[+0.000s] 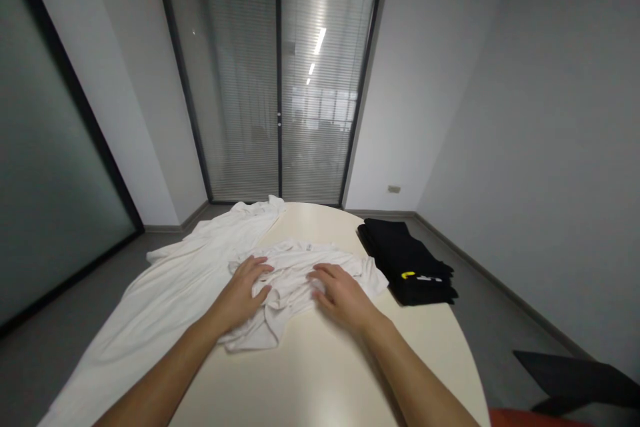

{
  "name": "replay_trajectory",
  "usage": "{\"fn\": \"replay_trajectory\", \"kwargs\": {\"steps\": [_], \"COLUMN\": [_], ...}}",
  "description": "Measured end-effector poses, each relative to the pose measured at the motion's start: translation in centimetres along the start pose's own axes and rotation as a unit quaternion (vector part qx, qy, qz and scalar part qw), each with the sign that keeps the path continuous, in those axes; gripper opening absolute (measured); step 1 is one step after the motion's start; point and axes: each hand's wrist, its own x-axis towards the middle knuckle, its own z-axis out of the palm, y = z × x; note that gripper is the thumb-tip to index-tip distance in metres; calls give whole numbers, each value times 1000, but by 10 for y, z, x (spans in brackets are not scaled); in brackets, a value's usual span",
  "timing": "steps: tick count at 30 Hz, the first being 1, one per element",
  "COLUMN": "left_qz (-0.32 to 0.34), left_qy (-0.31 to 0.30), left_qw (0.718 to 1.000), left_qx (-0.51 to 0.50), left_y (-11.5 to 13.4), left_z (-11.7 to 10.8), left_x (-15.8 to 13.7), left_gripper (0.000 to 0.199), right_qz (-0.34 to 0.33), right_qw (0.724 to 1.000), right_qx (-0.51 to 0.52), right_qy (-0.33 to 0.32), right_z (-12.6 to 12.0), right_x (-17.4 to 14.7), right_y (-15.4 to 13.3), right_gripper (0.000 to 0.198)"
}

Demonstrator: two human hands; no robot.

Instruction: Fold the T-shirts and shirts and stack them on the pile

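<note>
A crumpled white T-shirt (pixel 290 280) lies bunched on the table, with what looks like a small neck label at its far edge. My left hand (pixel 241 297) rests on its left part, fingers curved and the thumb held apart from them. On the right part of the same shirt is my right hand (pixel 340 293), its fingers lightly bent over the cloth with a gap to the thumb. Neither hand visibly pinches the fabric, though the undersides of the fingers are hidden.
White cloth (pixel 170 297) spreads along the left side of the round cream table (pixel 320 373), hanging past its edge. A stack of folded black garments (pixel 400 257), with a yellow mark, sits at the right edge. A dark chair part (pixel 575 377) stands at lower right.
</note>
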Motion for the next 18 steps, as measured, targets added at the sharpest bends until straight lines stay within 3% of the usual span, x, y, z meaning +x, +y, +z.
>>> {"fn": "replay_trajectory", "kwargs": {"steps": [3, 6, 9, 13, 15, 18], "left_qz": [5, -33, -65, -47, -39, 1], "left_qy": [-84, -102, -91, -53, -36, -13], "left_qw": [996, 994, 994, 997, 996, 995], "left_qx": [-11, -16, -7, 38, 65, 95], "left_y": [3, 1, -2, -6, -6, 4], "left_z": [-1, -1, 1, 5, 5, 1], "left_x": [-5, -5, -4, -5, -5, -4], "left_gripper": [42, 45, 48, 45, 45, 44], "right_qz": [38, 102, 193, 301, 309, 263], "right_qw": [999, 995, 974, 919, 910, 924], "right_qx": [-20, -15, 36, 107, 153, 206], "right_qy": [-14, 13, 111, 229, 232, 185], "right_z": [13, 14, 1, -19, -24, -20], "right_x": [1, 2, 2, -2, -3, -4], "right_y": [2, 13, 29, 49, 53, 50], "right_gripper": [31, 23, 25, 34, 38, 38]}}
